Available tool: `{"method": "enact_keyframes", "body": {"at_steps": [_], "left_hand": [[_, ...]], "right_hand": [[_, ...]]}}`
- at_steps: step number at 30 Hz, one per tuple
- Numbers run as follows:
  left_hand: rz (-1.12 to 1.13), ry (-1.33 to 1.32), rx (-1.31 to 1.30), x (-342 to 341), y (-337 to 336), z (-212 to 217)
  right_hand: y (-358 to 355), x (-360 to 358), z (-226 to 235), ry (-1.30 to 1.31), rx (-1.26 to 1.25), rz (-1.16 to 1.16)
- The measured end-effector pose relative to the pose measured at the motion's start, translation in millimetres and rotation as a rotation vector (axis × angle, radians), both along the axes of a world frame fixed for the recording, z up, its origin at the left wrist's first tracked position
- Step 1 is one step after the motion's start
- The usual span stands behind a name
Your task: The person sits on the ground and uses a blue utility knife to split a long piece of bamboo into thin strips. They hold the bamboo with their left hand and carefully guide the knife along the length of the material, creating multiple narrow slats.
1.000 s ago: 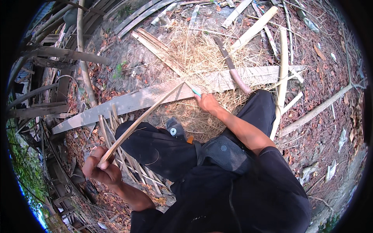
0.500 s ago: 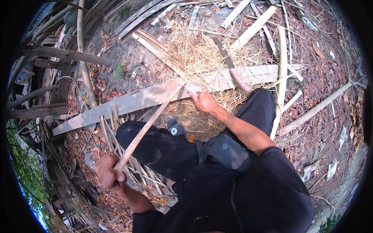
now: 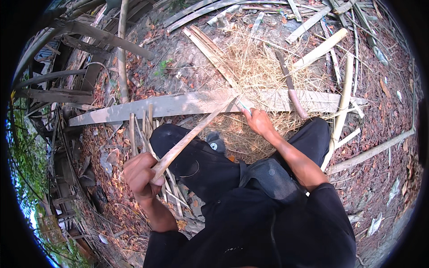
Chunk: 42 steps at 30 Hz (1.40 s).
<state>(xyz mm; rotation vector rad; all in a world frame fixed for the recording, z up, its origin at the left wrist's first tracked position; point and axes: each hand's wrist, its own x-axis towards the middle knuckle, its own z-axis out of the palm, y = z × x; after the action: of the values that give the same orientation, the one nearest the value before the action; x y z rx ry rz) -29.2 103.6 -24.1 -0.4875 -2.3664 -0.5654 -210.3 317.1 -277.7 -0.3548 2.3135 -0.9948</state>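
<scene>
My left hand (image 3: pixel 142 176) is closed round the near end of a long, pale bamboo strip (image 3: pixel 192 136). The strip slants away to the right, and its far tip lies over a long grey plank (image 3: pixel 178 103). At that tip my right hand (image 3: pixel 259 121) grips a small tool with a pale blue handle (image 3: pixel 242 106); its working end is too small to make out. Right of this hand, a machete (image 3: pixel 286 76) with a brown wooden handle lies across the plank. Thin straw-coloured shavings (image 3: pixel 250 58) are heaped beyond and beneath the plank.
Several split strips (image 3: pixel 133 134) lie by my left knee. A peeled pole (image 3: pixel 343 100) crosses the plank's right end, and a thicker pale piece (image 3: pixel 321 48) rests behind the machete. Stacked old timber (image 3: pixel 53 96) stands at the left. Dry leaves litter the ground.
The view has turned, so the surroundings appear shifted rightward. Both hands keep their holds, and the strip's far tip stays beside the blue-handled tool over the plank.
</scene>
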Motion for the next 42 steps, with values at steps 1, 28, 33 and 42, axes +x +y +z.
{"method": "enact_keyframes", "body": {"at_steps": [1,28,33,42], "left_hand": [[-0.006,0.024,0.032,-0.9,-2.4,-4.4],[0.146,0.026,0.158,-11.4,19.4,-0.4],[0.085,-0.007,0.078,-21.4,26.6,5.7],[0.107,0.093,0.182,-25.3,26.2,-1.7]], "right_hand": [[-1.7,5.8,56.4,-0.056,-0.099,0.015],[28.2,65.6,141.3,0.231,-0.334,0.132],[25.9,86.8,187.9,0.251,-0.490,0.292],[42.1,68.9,134.6,0.158,-0.395,0.119]]}}
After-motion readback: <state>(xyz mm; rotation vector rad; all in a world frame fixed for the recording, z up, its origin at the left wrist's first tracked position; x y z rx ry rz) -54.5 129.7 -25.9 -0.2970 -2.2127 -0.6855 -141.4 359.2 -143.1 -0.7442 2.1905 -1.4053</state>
